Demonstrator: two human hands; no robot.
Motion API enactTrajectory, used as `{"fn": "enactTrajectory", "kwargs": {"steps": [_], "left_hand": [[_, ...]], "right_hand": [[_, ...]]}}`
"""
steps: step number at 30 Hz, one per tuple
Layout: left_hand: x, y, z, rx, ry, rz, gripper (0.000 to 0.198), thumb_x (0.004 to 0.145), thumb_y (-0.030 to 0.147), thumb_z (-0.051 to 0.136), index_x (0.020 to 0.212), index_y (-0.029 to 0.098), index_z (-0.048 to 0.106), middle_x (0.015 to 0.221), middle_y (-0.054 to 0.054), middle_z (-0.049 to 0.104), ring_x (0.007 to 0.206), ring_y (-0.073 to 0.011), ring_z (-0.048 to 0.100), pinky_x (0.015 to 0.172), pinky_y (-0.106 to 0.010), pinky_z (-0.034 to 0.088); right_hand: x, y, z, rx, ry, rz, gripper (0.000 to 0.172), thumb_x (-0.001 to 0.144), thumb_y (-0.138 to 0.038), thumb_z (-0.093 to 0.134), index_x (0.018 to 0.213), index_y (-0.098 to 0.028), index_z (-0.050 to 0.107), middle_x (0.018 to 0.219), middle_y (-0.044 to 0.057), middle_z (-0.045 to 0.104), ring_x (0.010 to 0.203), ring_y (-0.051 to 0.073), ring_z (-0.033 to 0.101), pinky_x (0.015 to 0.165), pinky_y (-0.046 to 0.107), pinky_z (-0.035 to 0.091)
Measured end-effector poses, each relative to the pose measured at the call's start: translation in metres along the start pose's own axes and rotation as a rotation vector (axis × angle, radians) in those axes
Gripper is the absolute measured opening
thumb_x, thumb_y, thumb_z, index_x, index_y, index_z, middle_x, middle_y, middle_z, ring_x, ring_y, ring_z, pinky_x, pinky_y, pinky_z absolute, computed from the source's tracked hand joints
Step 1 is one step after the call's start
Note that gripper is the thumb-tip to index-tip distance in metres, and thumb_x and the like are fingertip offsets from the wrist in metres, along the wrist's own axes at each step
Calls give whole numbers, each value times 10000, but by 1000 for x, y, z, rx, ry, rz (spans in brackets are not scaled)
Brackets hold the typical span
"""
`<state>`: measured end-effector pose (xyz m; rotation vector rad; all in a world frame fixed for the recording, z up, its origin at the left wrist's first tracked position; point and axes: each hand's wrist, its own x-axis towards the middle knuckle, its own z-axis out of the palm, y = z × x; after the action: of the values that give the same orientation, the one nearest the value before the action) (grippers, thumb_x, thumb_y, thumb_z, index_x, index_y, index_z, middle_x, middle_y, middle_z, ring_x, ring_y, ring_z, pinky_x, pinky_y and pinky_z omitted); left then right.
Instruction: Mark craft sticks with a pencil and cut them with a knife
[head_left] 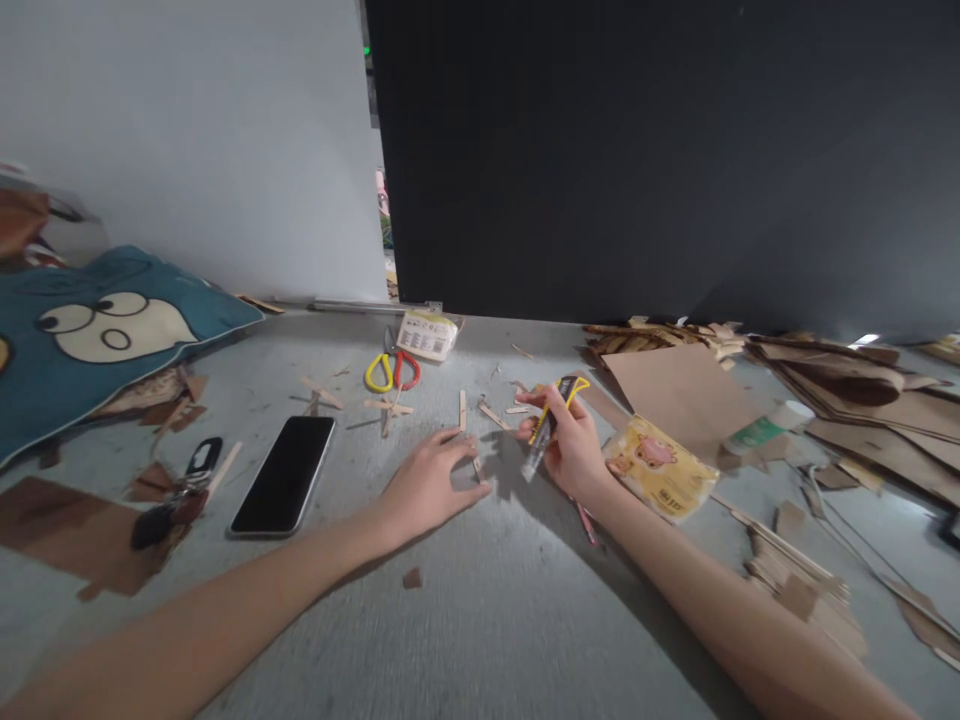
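My right hand is closed around a yellow-and-black utility knife, its pale tip slanting down to the left. To its left, my left hand rests on the table with thumb and forefinger curved around a short piece of wooden craft stick. Just beyond those fingers lies another craft stick. A further stick lies at an angle between the two hands. Partly under my right wrist is a thin pink object that I cannot make out.
Scissors with yellow and red handles lie by a white packet. A phone and keys are left. A yellow packet, glue-like bottle and cardboard sit right. A dark panel stands behind.
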<state>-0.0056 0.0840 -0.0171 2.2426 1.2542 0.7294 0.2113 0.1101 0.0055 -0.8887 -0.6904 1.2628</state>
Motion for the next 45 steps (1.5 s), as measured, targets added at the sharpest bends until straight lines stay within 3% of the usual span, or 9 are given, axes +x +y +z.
{"fn": "enactTrajectory", "kwargs": {"steps": [4, 7, 11, 13, 18, 20, 26, 29, 45], "left_hand": [[-2, -1, 0, -8, -44, 13, 270, 880, 373, 797, 1111, 244, 744, 1460, -98, 668, 1526, -313, 442, 1211, -533, 429], [-3, -3, 1, -14, -58, 38, 187, 910, 361, 770, 1044, 232, 751, 1505, -106, 635, 1545, -305, 415, 1217, -527, 423], [-3, -4, 2, 29, -65, 74, 116, 929, 333, 749, 947, 218, 749, 1505, -121, 634, 1556, -316, 399, 1225, -542, 410], [-3, -2, 2, 34, -79, 81, 84, 936, 315, 736, 932, 231, 749, 1479, -103, 657, 1561, -313, 393, 1237, -556, 390], [-2, 2, 2, -11, -27, -7, 311, 878, 351, 790, 1157, 251, 697, 1489, -119, 631, 1512, -322, 468, 1224, -547, 412], [0, 1, 3, -11, -1, -30, 443, 843, 351, 819, 1241, 244, 658, 1475, -137, 630, 1449, -336, 540, 1197, -543, 445], [0, -3, 5, -2, 10, 17, 474, 809, 269, 833, 1243, 233, 645, 1401, -147, 670, 1403, -349, 581, 1154, -531, 488], [0, -2, 5, -4, 12, 24, 453, 820, 290, 824, 1239, 257, 654, 1385, -129, 680, 1376, -349, 604, 1141, -530, 500], [-1, -5, 9, 9, 13, 9, 516, 800, 285, 836, 1276, 243, 642, 1396, -144, 673, 1385, -348, 595, 1147, -526, 494]], "right_hand": [[1, 0, -10, -71, -105, 46, 489, 723, -530, 888, 1018, -210, 666, 684, -55, 676, 298, 23, 329, 301, 174, 193], [1, -2, -10, -87, -126, 33, 433, 681, -364, 901, 1035, -167, 747, 611, -78, 597, 317, -2, 228, 332, 181, 144], [3, -3, -7, -81, -93, 13, 269, 689, -377, 839, 807, -145, 774, 644, 1, 647, 428, 64, 456, 389, 202, 323], [4, -2, -7, -106, -65, 5, 334, 709, -479, 814, 672, -159, 726, 647, 43, 674, 545, 126, 578, 459, 222, 432], [-2, -3, -9, -366, -40, -29, 590, 823, -749, 664, 763, -165, 726, 430, -24, 526, 344, 102, 390, 335, 221, 258], [-10, -3, -10, -467, -84, -49, 602, 817, -768, 680, 877, -171, 727, 466, -25, 574, 334, 109, 424, 330, 222, 265], [-39, 8, -18, -811, -342, -112, 464, 887, -670, 695, 800, -221, 623, 509, -1, 653, 424, 157, 597, 449, 253, 456], [-47, 17, -22, -836, -419, -216, 387, 967, -597, 631, 1021, -220, 698, 604, 16, 721, 462, 169, 644, 521, 287, 542], [-44, 26, -25, -868, -512, -300, 311, 1061, -494, 522, 1021, -219, 663, 652, 2, 730, 532, 149, 705, 598, 249, 587]]}}
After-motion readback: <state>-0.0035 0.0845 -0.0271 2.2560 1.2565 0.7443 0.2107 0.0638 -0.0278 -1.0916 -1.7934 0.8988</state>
